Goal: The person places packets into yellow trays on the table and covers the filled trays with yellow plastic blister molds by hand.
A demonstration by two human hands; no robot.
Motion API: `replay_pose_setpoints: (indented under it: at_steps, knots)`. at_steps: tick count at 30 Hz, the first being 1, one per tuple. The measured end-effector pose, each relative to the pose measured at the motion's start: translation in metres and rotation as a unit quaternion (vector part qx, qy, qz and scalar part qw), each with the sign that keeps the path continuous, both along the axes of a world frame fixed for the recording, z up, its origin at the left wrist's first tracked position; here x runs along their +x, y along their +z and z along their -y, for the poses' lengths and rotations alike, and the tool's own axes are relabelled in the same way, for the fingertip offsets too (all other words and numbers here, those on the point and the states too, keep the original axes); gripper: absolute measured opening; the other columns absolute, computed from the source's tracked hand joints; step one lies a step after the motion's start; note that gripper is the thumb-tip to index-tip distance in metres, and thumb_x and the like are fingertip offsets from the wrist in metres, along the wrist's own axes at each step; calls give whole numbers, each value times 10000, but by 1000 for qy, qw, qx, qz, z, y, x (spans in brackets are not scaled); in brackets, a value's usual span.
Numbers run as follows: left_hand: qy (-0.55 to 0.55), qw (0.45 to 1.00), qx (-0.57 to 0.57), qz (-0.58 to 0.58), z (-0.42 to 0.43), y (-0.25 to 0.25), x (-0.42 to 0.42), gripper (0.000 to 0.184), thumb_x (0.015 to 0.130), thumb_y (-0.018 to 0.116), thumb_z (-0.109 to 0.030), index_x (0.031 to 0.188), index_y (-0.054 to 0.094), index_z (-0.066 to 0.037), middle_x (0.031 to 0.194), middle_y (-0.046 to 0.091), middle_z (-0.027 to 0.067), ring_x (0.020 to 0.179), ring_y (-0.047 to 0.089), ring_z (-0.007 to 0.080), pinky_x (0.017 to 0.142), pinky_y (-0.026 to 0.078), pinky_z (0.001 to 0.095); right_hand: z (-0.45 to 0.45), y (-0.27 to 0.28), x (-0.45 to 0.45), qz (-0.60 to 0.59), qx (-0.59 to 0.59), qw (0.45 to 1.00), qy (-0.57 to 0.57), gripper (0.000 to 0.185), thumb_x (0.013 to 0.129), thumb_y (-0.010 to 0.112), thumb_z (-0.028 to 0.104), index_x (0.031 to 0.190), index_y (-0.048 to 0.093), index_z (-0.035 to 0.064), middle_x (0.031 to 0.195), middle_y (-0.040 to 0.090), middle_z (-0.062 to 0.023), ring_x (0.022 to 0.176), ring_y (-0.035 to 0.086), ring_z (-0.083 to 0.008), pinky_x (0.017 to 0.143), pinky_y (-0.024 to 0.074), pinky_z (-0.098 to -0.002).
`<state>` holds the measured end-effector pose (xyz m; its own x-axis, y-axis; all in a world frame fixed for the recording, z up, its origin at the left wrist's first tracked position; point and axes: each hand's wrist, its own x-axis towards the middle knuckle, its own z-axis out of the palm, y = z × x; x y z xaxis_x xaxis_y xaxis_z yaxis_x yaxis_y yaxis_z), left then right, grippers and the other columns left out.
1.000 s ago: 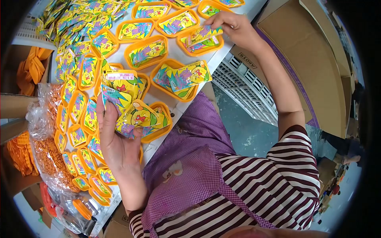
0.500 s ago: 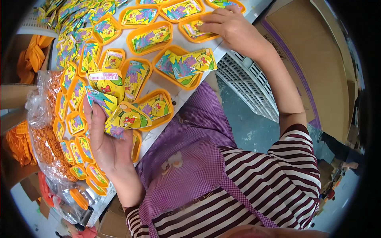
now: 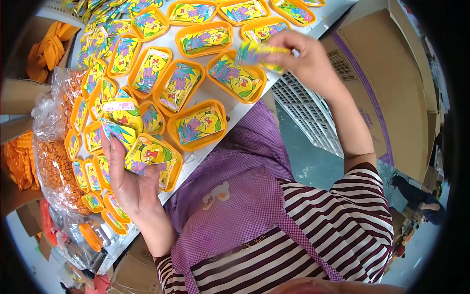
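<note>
My left hand (image 3: 134, 191) is closed around a fanned bunch of yellow, teal and purple printed packets (image 3: 152, 153), held above the orange trays. My right hand (image 3: 308, 63) pinches one similar packet (image 3: 262, 55), slightly blurred, over the edge of an orange tray with a packet lying in it (image 3: 237, 78). Nearest my left hand, another orange tray (image 3: 177, 166) is partly covered by the bunch. To its right, an orange tray (image 3: 223, 134) holds a packet lying flat.
Many more packet-filled orange trays (image 3: 203, 39) cover the white table, beside a heap of loose packets (image 3: 105, 36). A clear bag of orange pieces (image 3: 61, 166) and boxes of orange parts (image 3: 49, 49) stand left. At right are a white crate (image 3: 306, 110) and a cardboard box (image 3: 382, 93).
My right hand has lifted from a tray near the table edge and come back with a packet in its fingers. The packet that lay askew across the nearby tray is gone from there.
</note>
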<state>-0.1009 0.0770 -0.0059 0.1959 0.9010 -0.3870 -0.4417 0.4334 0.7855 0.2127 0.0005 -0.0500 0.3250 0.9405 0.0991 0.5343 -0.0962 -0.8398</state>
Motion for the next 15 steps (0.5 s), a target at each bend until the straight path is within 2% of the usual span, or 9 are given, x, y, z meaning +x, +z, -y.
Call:
replay_pose_setpoints:
  at_steps: [2,5,6,9,10,13,14,15]
  knots:
    - [21,1000,-2,-5,-1,-1,-2,521,880,573,-235,1343,345,-166,1161,541,23,878,593,133,378,392,178,-1,12,5,-118,18,992,-51,216,809,672,163,947,629,3,790,615,13,738,541,-39,654,423,-202]
    - [-3,1000,1,15,-2,-2,-8,521,879,574,-226,1344,348,-165,1170,539,14,909,583,123,405,408,181,4,11,6,-194,53,977,-67,236,815,667,167,965,627,-11,813,629,-5,737,547,-44,666,427,-199]
    - [18,1000,1,23,-3,-5,-9,491,889,555,-204,1338,362,-165,1182,535,2,928,578,120,453,432,198,6,10,2,-189,34,978,-78,216,826,651,164,948,636,-13,807,639,-9,740,562,-48,670,432,-192]
    - [65,998,-5,15,2,4,0,324,904,537,-163,1226,502,-145,1073,603,26,738,584,101,395,388,152,7,2,3,-119,70,980,-143,217,815,660,177,924,649,-10,781,647,-22,722,571,-54,661,445,-205]
    - [143,989,-43,-9,1,9,12,319,896,551,-154,1213,516,-159,1042,605,4,777,572,88,412,380,148,4,-1,16,-41,108,971,-207,254,793,683,211,909,655,-13,738,643,-35,675,566,-63,623,449,-211]
    - [89,995,-29,31,-4,0,-8,311,895,554,-155,1204,523,-162,1025,605,-8,806,566,87,411,383,145,-7,18,50,50,161,919,-357,206,824,658,166,921,651,-16,797,639,-19,730,551,-48,641,436,-196]
    - [92,995,-21,20,-5,1,-6,327,894,556,-157,1218,514,-162,1042,600,-6,814,564,84,408,386,143,-11,24,60,104,141,910,-375,210,811,664,176,925,663,0,784,646,-29,703,557,-55,622,446,-213]
    - [75,997,-12,24,-6,-2,-10,393,890,559,-163,1268,454,-149,1124,557,4,914,538,114,554,405,210,-15,24,72,158,142,910,-356,214,809,665,181,926,664,2,775,647,-32,691,557,-59,623,449,-218]
